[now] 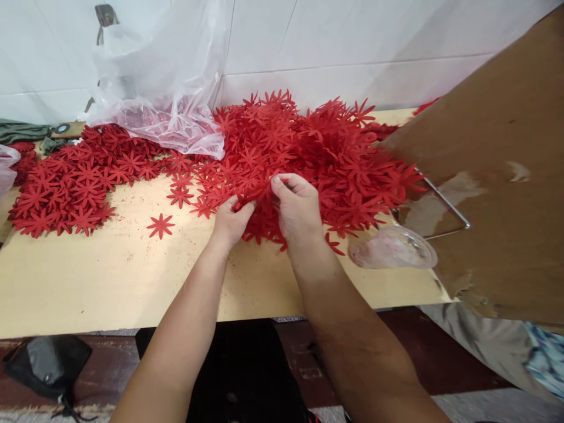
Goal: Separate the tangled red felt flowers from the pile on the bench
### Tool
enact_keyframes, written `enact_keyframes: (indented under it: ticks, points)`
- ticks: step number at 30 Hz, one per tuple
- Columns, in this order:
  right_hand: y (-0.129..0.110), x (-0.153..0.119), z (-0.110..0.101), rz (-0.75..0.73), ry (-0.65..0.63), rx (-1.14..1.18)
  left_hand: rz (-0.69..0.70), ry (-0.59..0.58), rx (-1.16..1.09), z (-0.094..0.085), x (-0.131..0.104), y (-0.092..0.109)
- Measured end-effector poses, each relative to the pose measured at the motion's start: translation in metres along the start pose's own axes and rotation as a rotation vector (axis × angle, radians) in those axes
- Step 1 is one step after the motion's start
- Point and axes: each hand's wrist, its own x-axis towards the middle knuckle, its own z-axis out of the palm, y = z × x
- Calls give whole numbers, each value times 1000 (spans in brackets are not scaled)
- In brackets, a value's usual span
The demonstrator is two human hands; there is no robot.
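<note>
My left hand [233,220] is closed, thumb against fingers, on a red flower-shaped cutout [250,195]. Close beside it, my right hand [297,202] pinches red petals between thumb and fingertips; whether both hands hold the same piece I cannot tell. Behind and under them spreads a big loose heap of red flower cutouts [352,170], thin and many-petalled. One single cutout [161,226] lies flat on the table, left of my left hand. A denser pile of these cutouts [66,182] sits farther left.
A clear plastic bag [176,111] rests on the cutouts against the tiled wall [352,41]. At the right, a clear plastic cup [396,249] lies on its side by a brown cardboard panel [497,153] and a metal rod [449,205]. The pale table [110,288] ends near my forearms.
</note>
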Motion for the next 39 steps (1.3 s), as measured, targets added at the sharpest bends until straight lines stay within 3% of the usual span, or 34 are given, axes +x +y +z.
enact_keyframes:
  ticks: [7,16,24,29,32,36,39]
  points:
    - [-12,23,-15,66,149,74,0,54,-47,-2,2,-2]
    - [-10,10,-8,116,-15,35,16,78,-84,0,2,1]
    - [1,21,-13,-28,-11,-286,22,75,-122,-3,4,-1]
    - [5,21,-18,-258,50,-507,25,62,-137,-4,4,-1]
    - [-3,12,-16,-299,-86,-477,33,52,-106,-4,4,0]
    - [-11,1,-8,-164,-322,-392,42,32,-94,-2,3,3]
    - [-10,-1,-6,-96,-342,-401,41,3,-119,-2,2,4]
